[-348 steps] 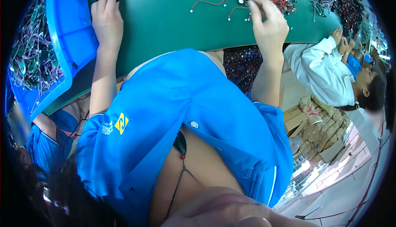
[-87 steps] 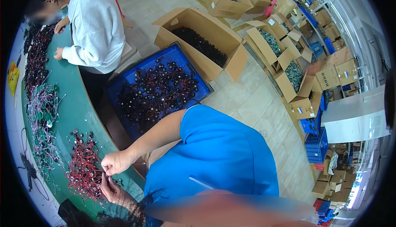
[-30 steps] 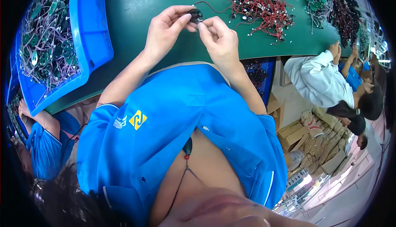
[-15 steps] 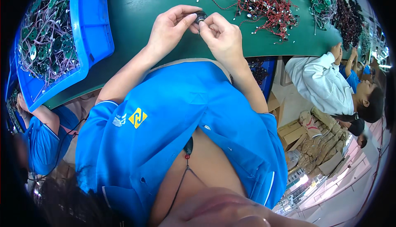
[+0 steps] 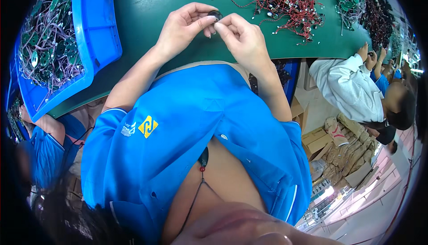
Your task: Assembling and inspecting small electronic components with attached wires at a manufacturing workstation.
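Over the green table, my left hand [image 5: 185, 27] pinches a small dark round part [image 5: 216, 14] between thumb and fingers. My right hand [image 5: 243, 34] meets it from the other side, its thumb and index finger pressed together at the part's near edge. Whatever that pinch grips is too small and hidden to name. Beyond my right hand lies a heap of red twisted wires with small round pieces [image 5: 287, 6]; one red wire trails out of it toward my hands.
A blue bin [image 5: 100, 31] at the left holds green circuit boards with pale purple wires [image 5: 51, 44]. More wired green boards [image 5: 350, 2] and dark parts [image 5: 376, 22] are heaped at the far right. Co-workers sit on both sides, one in a grey sweatshirt [image 5: 347, 84]. Cardboard boxes [image 5: 316, 142] stand below right.
My right hand has shifted slightly, its thumb and index finger now closer to the part's edge. My left hand keeps its hold on the dark part, nearly still.
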Demonstrator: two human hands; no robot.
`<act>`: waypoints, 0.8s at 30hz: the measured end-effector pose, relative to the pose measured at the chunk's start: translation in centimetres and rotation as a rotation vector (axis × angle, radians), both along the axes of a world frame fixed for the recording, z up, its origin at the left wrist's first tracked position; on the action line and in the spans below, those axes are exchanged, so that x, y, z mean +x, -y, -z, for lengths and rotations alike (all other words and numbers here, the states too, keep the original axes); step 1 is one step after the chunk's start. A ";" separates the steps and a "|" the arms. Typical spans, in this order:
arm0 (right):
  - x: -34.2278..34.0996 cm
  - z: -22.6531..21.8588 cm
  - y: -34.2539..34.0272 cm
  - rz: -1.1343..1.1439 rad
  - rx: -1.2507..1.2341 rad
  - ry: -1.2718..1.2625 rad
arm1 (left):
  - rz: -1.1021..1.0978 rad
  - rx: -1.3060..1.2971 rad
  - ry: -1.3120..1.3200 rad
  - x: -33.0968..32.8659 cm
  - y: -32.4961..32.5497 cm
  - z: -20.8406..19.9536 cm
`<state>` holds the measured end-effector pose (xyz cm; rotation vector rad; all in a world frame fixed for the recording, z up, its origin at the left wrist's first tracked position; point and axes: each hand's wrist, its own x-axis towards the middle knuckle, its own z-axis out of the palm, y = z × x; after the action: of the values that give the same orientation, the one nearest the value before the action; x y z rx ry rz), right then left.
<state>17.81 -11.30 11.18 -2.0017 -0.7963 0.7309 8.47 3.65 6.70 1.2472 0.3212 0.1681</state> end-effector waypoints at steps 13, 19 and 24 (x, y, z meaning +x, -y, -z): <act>0.1 0.8 1.2 -0.006 0.023 -0.017 | 0.018 -0.057 -0.088 0.1 -0.1 0.2; 0.2 0.9 1.6 0.035 0.021 -0.049 | 0.060 -0.034 -0.093 0.3 0.2 -0.5; 0.6 1.9 2.1 0.039 -0.057 -0.007 | 0.160 -0.005 -0.106 0.4 0.1 1.4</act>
<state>18.44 -13.36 9.24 -2.0586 -0.7379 0.7449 8.89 3.52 5.32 1.2734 0.3117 -0.0359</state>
